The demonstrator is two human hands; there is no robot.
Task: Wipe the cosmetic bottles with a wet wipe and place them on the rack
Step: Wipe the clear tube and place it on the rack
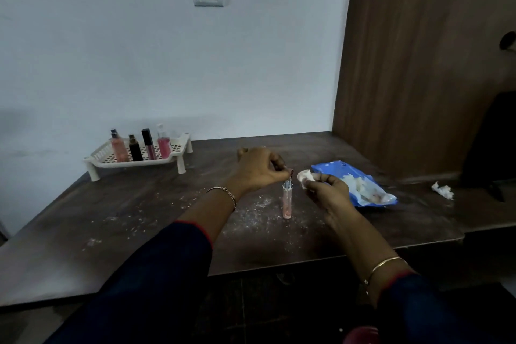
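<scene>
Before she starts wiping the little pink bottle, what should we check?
1. The small pink bottle stands upright on the table: ok.
2. The left hand pinches the bottle's top to steady it: ok.
3. The right hand holds the wet wipe: ok.
4. The rack has free space for one more: ok.
5. The bottle's cap is tight: cannot tell.
6. The table around the bottle is clean: not ok, white crumbs lie there.

No readable text — marks on the blue wipe pack [332, 169] and wooden panel [418, 64] too blurred.
</scene>
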